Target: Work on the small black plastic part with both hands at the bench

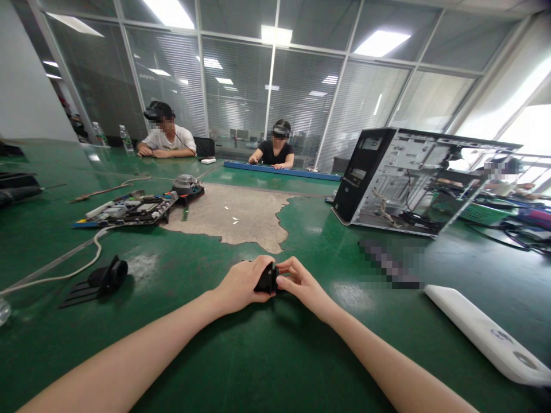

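Note:
A small black plastic part [266,280] is held between my two hands above the green tabletop, near the middle of the view. My left hand [239,285] wraps around its left side, with the thumb and palm covering much of it. From the right, my right hand [306,288] pinches the part's rounded end between thumb and fingertips. The part's exact kind cannot be made out. Another black plastic piece [105,281], with a round end and flat prongs, lies on the table to the left of my left hand.
Beyond my hands, a circuit board [133,206] and a cooler fan [187,186] sit by a bare worn patch [245,215]. An opened computer case [365,172] stands right, a long white object [477,330] nearer. Two people sit across, behind a blue bar [282,171].

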### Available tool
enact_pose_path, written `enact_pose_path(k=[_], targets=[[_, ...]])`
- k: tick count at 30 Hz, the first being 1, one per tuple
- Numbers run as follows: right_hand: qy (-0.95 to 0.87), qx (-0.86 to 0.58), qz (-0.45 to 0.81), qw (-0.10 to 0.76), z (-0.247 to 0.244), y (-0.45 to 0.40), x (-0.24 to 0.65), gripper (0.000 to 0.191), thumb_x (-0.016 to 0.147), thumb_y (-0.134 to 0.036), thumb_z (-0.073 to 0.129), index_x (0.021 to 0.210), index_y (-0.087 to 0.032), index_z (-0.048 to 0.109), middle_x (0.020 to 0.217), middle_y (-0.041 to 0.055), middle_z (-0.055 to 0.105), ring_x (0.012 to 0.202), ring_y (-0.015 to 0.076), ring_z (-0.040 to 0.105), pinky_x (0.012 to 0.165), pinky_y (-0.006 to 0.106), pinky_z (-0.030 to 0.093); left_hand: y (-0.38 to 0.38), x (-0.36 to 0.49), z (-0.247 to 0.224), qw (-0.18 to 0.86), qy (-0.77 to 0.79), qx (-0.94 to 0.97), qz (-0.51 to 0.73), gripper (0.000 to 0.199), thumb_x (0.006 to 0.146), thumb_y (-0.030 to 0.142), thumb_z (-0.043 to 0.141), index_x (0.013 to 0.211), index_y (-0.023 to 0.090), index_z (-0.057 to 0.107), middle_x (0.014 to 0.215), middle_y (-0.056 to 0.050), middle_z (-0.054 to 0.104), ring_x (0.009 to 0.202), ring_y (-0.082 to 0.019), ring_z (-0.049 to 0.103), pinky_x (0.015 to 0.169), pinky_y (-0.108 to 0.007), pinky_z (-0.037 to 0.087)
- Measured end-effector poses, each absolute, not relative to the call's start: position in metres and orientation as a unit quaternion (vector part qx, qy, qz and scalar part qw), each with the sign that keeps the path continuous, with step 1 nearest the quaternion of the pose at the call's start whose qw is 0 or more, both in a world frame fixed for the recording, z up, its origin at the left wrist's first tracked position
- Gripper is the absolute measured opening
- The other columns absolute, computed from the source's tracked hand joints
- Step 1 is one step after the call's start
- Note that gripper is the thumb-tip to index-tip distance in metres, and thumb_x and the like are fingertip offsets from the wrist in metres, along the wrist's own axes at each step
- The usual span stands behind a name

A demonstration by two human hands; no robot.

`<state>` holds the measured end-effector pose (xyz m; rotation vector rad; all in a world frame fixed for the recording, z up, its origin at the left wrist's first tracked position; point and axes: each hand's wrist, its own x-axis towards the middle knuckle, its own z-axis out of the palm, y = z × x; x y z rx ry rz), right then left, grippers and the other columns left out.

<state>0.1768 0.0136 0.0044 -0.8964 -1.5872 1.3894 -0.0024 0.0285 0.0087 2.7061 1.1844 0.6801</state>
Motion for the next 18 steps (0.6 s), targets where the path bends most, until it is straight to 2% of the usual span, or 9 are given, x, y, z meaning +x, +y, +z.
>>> enact_pose_path(k=[3, 8, 12, 18], targets=[[-0.629, -0.376, 0.534, 0.421, 0.0032, 0.0145, 0.1757, 0.025, 0.073, -0.036, 0.057, 0.089, -0.021, 0.045, 0.088, 0.0006, 0.054, 0.078, 0.0125, 0.056, 0.073, 0.031, 0.046, 0.0286, -0.0022, 0.0079, 0.057, 0.388, 0.891, 0.227, 0.053, 0.066, 0.035, 0.062, 0.110, 0.023, 0.034, 0.104, -0.003, 0.054, 0.082, -0.023, 0.057, 0.065, -0.029, 0.040], [-0.628, -0.361, 0.553, 0.412, 0.0017, 0.0155, 0.1760, 0.035, 0.066, -0.031, 0.065, 0.092, -0.021, 0.045, 0.094, 0.0023, 0.052, 0.084, 0.0141, 0.056, 0.077, 0.032, 0.045, 0.0289, -0.0025, 0.0073, 0.054, 0.390, 0.891, 0.228, 0.053, 0.067, 0.035, 0.062, 0.110, 0.022, 0.033, 0.101, -0.003, 0.054, 0.081, -0.023, 0.057, 0.065, -0.029, 0.040], [-0.634, -0.344, 0.560, 0.406, 0.0043, 0.0144, 0.1776, 0.037, 0.061, -0.028, 0.070, 0.088, -0.021, 0.044, 0.092, 0.0009, 0.053, 0.084, 0.0143, 0.057, 0.079, 0.034, 0.044, 0.0293, -0.0030, 0.0070, 0.054, 0.389, 0.893, 0.221, 0.054, 0.066, 0.033, 0.062, 0.110, 0.022, 0.034, 0.099, -0.002, 0.055, 0.080, -0.022, 0.057, 0.064, -0.029, 0.040], [-0.620, -0.399, 0.537, 0.409, 0.0101, 0.0158, 0.1824, 0.035, 0.061, -0.028, 0.070, 0.088, -0.020, 0.048, 0.091, 0.0004, 0.055, 0.082, 0.0137, 0.057, 0.079, 0.033, 0.044, 0.0283, -0.0032, 0.0078, 0.066, 0.392, 0.888, 0.231, 0.054, 0.065, 0.035, 0.062, 0.110, 0.023, 0.034, 0.100, -0.002, 0.055, 0.083, -0.023, 0.057, 0.066, -0.029, 0.040]])
